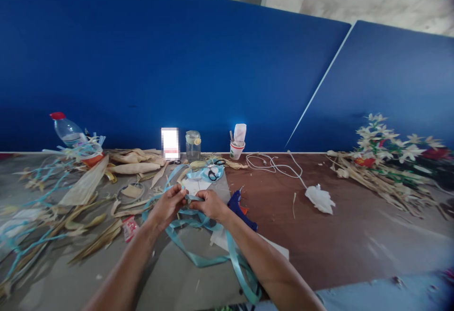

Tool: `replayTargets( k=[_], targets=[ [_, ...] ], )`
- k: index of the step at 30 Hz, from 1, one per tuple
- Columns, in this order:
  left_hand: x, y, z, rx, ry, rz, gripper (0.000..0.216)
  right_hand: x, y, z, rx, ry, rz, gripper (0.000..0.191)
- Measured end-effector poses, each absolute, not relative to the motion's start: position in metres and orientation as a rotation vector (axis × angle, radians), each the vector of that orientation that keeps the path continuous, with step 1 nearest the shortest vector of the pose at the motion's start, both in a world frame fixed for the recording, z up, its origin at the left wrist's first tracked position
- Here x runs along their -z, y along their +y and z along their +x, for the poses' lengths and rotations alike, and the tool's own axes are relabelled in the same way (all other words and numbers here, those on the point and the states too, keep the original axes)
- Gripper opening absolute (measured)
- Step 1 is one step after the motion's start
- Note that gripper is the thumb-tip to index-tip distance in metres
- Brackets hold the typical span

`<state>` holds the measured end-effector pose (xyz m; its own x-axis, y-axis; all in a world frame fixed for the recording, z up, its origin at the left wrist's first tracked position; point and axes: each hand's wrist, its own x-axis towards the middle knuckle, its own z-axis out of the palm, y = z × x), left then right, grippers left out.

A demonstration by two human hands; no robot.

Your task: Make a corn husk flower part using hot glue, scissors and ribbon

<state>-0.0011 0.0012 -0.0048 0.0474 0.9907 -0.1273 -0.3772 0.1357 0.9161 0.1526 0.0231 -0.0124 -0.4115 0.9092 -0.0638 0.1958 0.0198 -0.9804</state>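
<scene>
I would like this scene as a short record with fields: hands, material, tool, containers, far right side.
Left hand: pinching light-blue ribbon
Right hand: pinching it too, close beside
Material: light-blue ribbon, loosely looped
Tool: blue glue gun, right of both hands
Containers: paper cup and clear jar, before the blue panel
Far right: white flowers

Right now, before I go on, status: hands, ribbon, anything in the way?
Left hand and right hand both pinching ribbon. Slack in loose loops below. Glue gun close by right forearm, possible snag.
</scene>
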Motion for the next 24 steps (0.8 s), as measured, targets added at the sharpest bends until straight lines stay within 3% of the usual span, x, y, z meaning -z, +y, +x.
replayTargets(
  k=[7,12,19,24],
  targets=[
    [-0.005,0.001,-0.008,-1.271,1.039,0.841,0.031,0.007,0.022,0.154,-1.46,-1.641,-1.085,0.014],
    [-0.002,0.003,-0.007,-1.229,1.075,0.97,0.03,-0.001,0.018,0.152,-1.54,-1.538,-0.984,0.024],
    [0.013,0.007,-0.007,-1.202,1.116,1.094,0.031,0.003,0.015,0.145,-1.397,-1.478,-1.124,0.014],
    [0.013,0.007,-0.01,-1.149,1.184,1.241,0.031,0.002,0.017,0.146,-1.586,-1.353,-1.202,0.016]
  ],
)
